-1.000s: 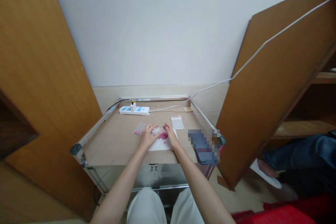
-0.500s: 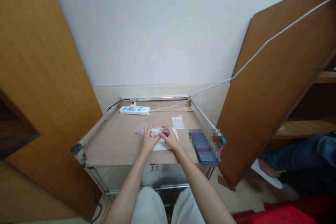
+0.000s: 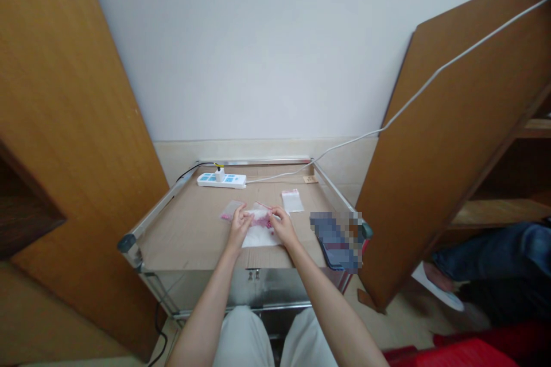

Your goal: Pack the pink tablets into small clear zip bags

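A small clear plastic bag (image 3: 259,216) with pink beads in it is held between my two hands over a white sheet (image 3: 258,236) on the cardboard-covered cart top (image 3: 193,229). My left hand (image 3: 239,226) pinches the bag's left edge with closed fingers. At the bag's right edge, my right hand (image 3: 282,226) pinches it too. Pink beads (image 3: 267,222) show just below the bag, between my hands.
Another clear bag with pink beads (image 3: 229,210) lies left of my hands; an empty clear bag (image 3: 292,200) lies to the right. A white power strip (image 3: 221,180) sits at the back. A blurred-out object (image 3: 336,233) rests on the cart's right edge. Someone's leg and slipper (image 3: 439,287) are at right.
Both hands lifted from the bead pile on the white sheet and now hold the small bag up by its two edges, spread a little wider.
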`<state>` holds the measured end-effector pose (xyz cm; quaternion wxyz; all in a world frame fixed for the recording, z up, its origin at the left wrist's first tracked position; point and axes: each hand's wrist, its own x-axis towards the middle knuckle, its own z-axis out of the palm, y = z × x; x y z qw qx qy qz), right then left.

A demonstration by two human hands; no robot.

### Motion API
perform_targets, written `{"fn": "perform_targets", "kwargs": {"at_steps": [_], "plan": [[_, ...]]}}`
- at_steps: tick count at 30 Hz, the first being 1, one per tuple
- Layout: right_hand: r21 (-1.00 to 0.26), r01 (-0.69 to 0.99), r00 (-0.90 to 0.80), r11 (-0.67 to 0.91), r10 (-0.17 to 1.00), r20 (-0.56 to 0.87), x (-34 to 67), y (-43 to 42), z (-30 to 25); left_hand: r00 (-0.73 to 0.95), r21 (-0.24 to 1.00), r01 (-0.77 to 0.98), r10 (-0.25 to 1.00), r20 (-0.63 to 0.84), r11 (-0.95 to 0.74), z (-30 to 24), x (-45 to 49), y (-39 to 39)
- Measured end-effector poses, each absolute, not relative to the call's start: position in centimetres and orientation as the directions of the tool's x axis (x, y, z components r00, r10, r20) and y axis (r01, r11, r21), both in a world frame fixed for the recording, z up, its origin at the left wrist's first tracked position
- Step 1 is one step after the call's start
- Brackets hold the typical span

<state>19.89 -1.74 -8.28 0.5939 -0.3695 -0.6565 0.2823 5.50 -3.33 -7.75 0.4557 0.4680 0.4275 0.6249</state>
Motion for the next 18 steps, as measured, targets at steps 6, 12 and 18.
{"fn": "perform_targets", "kwargs": {"at_steps": [6, 12, 18], "plan": [[-0.843, 0.086, -0.016, 0.531, 0.847, 0.531, 19.89, -1.77, -8.29, -0.055, 0.974, -0.220, 0.998, 0.043, -0.054, -7.36, 5.38, -3.73], [-0.856, 0.050, -0.066, 0.514, 0.857, 0.511, 19.86, -2.04, -8.16, 0.073, 0.989, -0.146, 0.997, -0.013, 0.023, -7.33, 5.28, -3.75], [-0.848, 0.049, -0.066, 0.528, 0.849, 0.525, 19.89, -2.18, -7.83, 0.077, 0.995, -0.104, 0.997, -0.001, 0.009, -7.53, 5.27, -3.65]]}}
